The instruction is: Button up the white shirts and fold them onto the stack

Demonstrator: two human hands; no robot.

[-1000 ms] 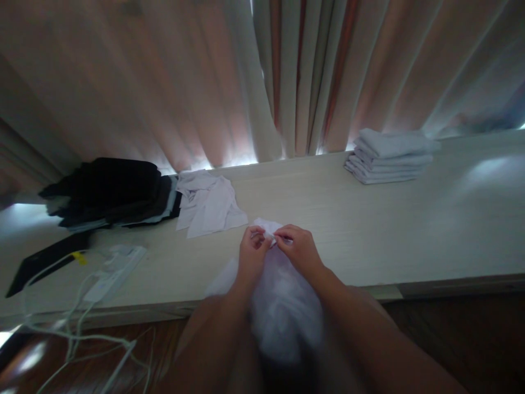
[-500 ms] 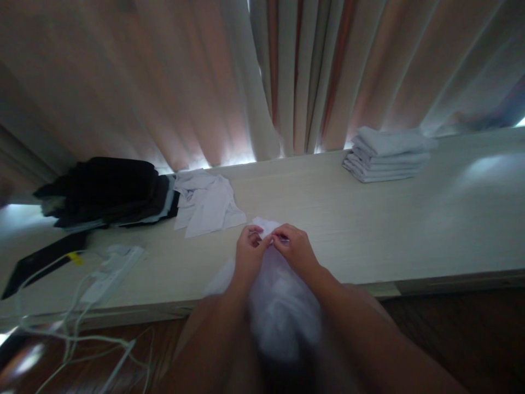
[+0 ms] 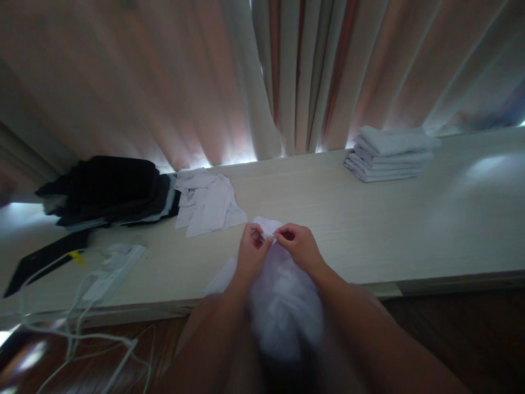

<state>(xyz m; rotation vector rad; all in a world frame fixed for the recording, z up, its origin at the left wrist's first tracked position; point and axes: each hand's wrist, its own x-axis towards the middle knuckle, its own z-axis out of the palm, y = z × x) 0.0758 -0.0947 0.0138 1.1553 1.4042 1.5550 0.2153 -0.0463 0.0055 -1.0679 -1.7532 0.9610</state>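
A white garment [image 3: 283, 295] hangs from the ledge's front edge down over my lap, its upper end lying on the ledge. My left hand [image 3: 254, 249] pinches the cloth near that upper end, fingers curled. Close beside it, my right hand [image 3: 298, 245] grips the same spot between thumb and forefinger, the fingertips of both hands nearly touching. Any small detail between the fingertips is too blurred to make out. Left of my hands, a second white garment [image 3: 211, 205] lies loosely spread on the ledge.
A pile of dark clothes [image 3: 115, 189] sits at the left, a stack of folded white cloths [image 3: 391, 156] at the back right. A power strip [image 3: 115, 271] with trailing white cables and a flat black object [image 3: 45, 260] lie front left. Curtains [image 3: 164, 82] hang behind the ledge [image 3: 410, 235].
The whole view has shifted very slightly. My fingers have moved a little at the cloth, both hands keeping their pinch on it.
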